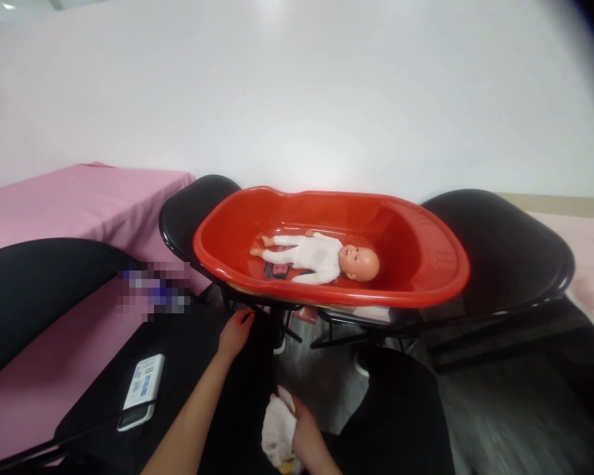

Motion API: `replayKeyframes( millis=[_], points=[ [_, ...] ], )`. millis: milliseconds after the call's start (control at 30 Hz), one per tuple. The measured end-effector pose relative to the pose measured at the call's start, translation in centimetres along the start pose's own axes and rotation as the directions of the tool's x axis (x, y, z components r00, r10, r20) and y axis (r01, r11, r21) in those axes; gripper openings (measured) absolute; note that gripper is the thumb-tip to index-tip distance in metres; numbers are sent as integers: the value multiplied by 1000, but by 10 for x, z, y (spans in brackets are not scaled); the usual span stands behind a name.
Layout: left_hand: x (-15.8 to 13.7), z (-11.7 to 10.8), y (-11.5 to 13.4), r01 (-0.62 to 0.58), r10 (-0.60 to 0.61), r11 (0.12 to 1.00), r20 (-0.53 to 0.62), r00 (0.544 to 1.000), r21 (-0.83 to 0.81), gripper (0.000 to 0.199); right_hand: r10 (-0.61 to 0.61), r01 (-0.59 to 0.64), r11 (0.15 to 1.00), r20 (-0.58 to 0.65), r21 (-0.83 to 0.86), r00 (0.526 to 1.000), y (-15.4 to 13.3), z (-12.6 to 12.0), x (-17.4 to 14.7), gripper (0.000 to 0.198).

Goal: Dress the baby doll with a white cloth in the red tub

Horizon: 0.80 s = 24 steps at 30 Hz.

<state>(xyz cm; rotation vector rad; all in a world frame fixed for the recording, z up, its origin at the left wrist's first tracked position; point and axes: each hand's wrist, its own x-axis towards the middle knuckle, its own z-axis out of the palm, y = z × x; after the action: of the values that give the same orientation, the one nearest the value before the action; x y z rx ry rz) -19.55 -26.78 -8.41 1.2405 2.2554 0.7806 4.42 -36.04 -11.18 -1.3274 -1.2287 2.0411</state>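
Observation:
My right hand (304,422) is closed around a bunched white cloth (278,429) with small yellow parts, low between my knees. My left hand (235,335) holds nothing and rests on my dark-clad left knee, a little short of the tub, fingers loosely apart. Beyond both hands stands a red baby bathtub (433,254). Inside it a baby doll (317,256) lies face up in white clothing, head toward the right end and bare feet toward the left. Part of a dark and pink item (280,270) shows under the doll's legs.
Black chairs (515,257) stand under and beside the tub. A white device with a small screen (142,389) lies on a black seat at left. Pink cloth (79,198) covers a surface at left. A white wall (297,99) rises behind the tub.

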Motion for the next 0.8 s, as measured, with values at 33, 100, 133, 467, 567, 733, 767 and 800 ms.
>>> replayKeyframes(
  millis=[33,100,133,467,567,733,767,800],
  points=[
    [0,0,0,3,-3,1000,2,1000,2,30,-8,8,1000,7,9,1000,1,0,0,78],
    [0,0,-1,12,-12,1000,6,1000,11,30,-20,20,999,15,35,1000,6,0,2,77],
    [0,1,-1,12,-12,1000,8,1000,14,30,-23,22,999,12,45,1000,9,-1,3,76],
    [0,0,0,0,0,1000,1,1000,21,31,-14,14,999,-5,38,1000,25,-1,11,69],
    [-1,-2,3,13,-13,999,2,1000,30,31,-10,11,998,-5,68,1000,26,-1,11,69],
    [-2,-3,5,9,-8,1000,-12,1000,28,30,-38,37,996,9,82,999,25,-1,10,66],
    [-2,-3,5,8,-7,1000,-12,1000,28,30,-32,32,996,2,78,999,24,-1,10,64],
    [-2,-2,5,8,-7,1000,-13,1000,28,30,-24,24,997,-4,73,1000,22,-1,9,63]
  ],
)
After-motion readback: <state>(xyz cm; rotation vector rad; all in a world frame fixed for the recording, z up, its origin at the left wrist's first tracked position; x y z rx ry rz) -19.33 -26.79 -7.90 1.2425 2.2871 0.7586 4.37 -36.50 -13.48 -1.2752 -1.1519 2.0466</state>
